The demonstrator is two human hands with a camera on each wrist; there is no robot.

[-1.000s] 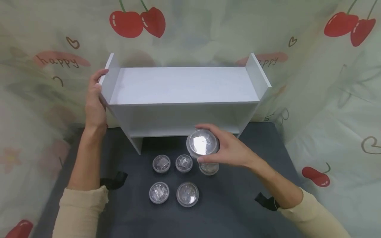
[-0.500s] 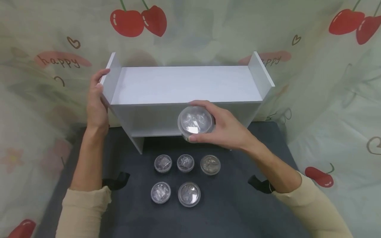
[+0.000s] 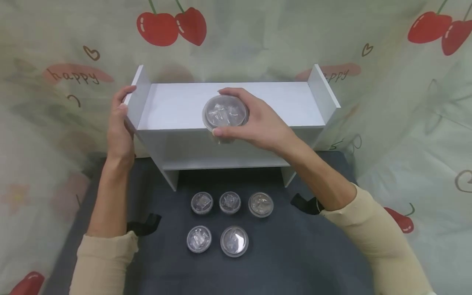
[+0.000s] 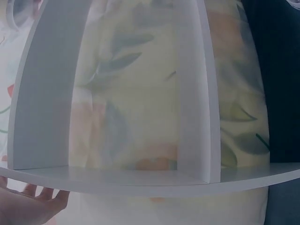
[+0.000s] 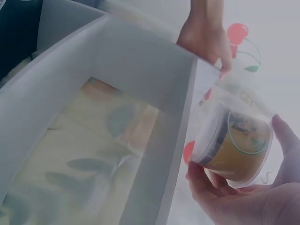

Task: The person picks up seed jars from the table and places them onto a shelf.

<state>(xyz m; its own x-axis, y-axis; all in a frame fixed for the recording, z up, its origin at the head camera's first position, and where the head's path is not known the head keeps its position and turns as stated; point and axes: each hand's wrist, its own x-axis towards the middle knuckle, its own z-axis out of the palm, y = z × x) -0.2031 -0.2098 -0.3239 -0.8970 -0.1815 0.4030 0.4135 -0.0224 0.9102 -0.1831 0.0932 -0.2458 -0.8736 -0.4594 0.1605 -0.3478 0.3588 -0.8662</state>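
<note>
My right hand point(image 3: 254, 119) grips a round, clear-lidded plastic tub point(image 3: 225, 112), thumb in front and fingers behind. In the head view the tub overlaps the top board of a white shelf unit point(image 3: 173, 106). The right wrist view shows the side of the same tub point(image 5: 239, 145), with a yellow label, beside the shelf's upper board. My left hand point(image 3: 121, 127) holds the shelf's left side panel near its top. From the left wrist view, the fingers of the left hand point(image 4: 33, 204) curl at that panel's outer face.
Several smaller clear-lidded tubs stand on the dark table in front of the shelf, among them a back-row tub point(image 3: 261, 204) and a front-row tub point(image 3: 234, 241). The shelf has raised side panels point(image 3: 323, 88). A cherry-print curtain point(image 3: 236, 41) hangs close behind.
My right hand has lifted the tub up and leftward, from over the back-row tubs to the height of the top board in view. The left hand keeps its hold on the side panel.
</note>
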